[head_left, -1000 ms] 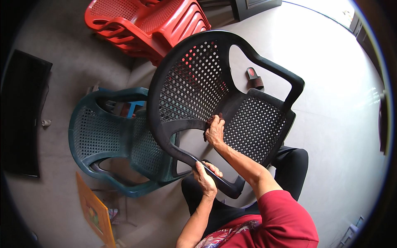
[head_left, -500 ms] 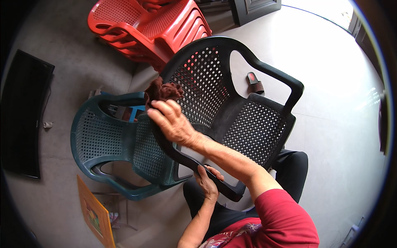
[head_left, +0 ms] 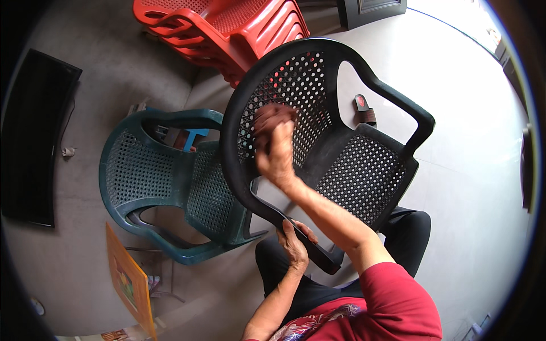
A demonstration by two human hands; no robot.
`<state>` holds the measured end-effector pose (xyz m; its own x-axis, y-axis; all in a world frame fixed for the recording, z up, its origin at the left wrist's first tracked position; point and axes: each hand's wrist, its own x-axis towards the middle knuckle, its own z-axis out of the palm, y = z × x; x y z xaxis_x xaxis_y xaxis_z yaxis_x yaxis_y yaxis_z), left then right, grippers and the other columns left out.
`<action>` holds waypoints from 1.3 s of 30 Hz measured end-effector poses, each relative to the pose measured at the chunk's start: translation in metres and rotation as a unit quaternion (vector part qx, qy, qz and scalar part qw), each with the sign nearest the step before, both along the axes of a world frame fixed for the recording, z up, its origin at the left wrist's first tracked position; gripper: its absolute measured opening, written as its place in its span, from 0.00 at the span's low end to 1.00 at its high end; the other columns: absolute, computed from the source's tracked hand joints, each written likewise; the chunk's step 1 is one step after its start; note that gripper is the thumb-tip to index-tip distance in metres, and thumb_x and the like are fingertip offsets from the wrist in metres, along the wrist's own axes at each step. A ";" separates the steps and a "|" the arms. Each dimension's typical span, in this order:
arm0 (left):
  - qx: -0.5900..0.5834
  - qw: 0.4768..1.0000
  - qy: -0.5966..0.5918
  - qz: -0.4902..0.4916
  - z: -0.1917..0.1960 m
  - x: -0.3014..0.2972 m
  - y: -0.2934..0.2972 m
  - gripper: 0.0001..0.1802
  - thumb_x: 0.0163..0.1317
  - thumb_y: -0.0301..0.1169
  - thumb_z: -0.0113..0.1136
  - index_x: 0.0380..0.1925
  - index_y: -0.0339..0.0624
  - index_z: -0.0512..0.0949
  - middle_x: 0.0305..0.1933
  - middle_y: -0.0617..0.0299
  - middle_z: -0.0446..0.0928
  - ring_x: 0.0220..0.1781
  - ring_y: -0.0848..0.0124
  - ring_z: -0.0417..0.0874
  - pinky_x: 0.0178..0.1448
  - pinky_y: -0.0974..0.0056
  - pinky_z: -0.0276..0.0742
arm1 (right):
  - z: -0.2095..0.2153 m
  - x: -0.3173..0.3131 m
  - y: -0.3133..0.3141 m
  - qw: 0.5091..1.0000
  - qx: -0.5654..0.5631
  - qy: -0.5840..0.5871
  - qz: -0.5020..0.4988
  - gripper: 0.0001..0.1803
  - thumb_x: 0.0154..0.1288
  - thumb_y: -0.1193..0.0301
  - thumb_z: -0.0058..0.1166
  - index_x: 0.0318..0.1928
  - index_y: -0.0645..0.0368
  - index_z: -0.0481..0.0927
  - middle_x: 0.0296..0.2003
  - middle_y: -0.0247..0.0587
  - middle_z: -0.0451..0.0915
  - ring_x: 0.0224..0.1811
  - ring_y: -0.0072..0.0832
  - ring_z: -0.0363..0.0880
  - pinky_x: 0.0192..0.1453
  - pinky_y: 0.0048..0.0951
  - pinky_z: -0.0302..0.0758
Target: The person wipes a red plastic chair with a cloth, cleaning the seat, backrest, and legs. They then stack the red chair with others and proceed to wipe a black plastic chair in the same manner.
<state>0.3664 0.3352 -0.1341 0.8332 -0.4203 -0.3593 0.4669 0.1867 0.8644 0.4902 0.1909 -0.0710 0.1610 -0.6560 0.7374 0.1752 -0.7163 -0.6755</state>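
Note:
A black plastic armchair [head_left: 364, 170] with a perforated back and seat is tilted in front of me, over my knees. My left hand [head_left: 296, 244] is wrapped round its near armrest. My right hand [head_left: 278, 156] is on the inner face of the backrest, closed on a crumpled dark brown cloth [head_left: 274, 117]. The cloth is pressed against the holes of the backrest and slightly blurred by motion. My right forearm crosses over the gap beneath the armrest.
A dark green plastic chair [head_left: 142, 170] stands to the left. Stacked red chairs [head_left: 250, 28] are at the back. A slide sandal [head_left: 365, 111] lies on the floor behind the black chair. A black screen [head_left: 40, 136] is far left, an orange-framed picture [head_left: 131, 278] lower left.
My right hand has moved the cloth from the backrest's outer rim rightward onto its perforated inner face. My left hand keeps its hold on the armrest. The whole view has shifted slightly.

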 end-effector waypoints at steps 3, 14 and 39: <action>0.050 0.997 -0.056 -0.016 0.006 -0.002 -0.002 0.24 0.69 0.53 0.43 0.41 0.40 0.67 0.34 0.57 0.73 0.33 0.66 0.76 0.40 0.63 0.75 | 0.009 -0.035 0.043 0.981 -0.053 0.023 0.187 0.21 0.45 0.82 0.54 0.44 0.59 0.70 0.45 0.57 0.66 0.43 0.53 0.69 0.42 0.44 0.74; 0.025 1.000 -0.008 0.016 -0.005 0.001 -0.005 0.20 0.69 0.51 0.42 0.41 0.46 0.66 0.26 0.65 0.67 0.19 0.72 0.70 0.23 0.66 0.71 | -0.003 -0.048 0.048 0.932 -0.249 0.057 0.256 0.17 0.55 0.72 0.51 0.48 0.56 0.72 0.45 0.41 0.70 0.44 0.38 0.72 0.46 0.34 0.71; -0.064 0.992 0.110 -0.010 0.001 0.000 -0.002 0.22 0.68 0.57 0.42 0.35 0.50 0.65 0.21 0.65 0.67 0.16 0.72 0.68 0.20 0.65 0.69 | -0.177 -0.098 -0.120 0.866 -0.104 0.451 -0.190 0.15 0.58 0.70 0.50 0.48 0.46 0.71 0.41 0.38 0.69 0.43 0.37 0.69 0.41 0.37 0.69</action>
<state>0.3660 0.3332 -0.1328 0.7312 -0.4906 -0.4740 0.6465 0.2767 0.7110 0.3922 0.0714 -0.2485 0.5344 -0.6568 0.5321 -0.6319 -0.7285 -0.2646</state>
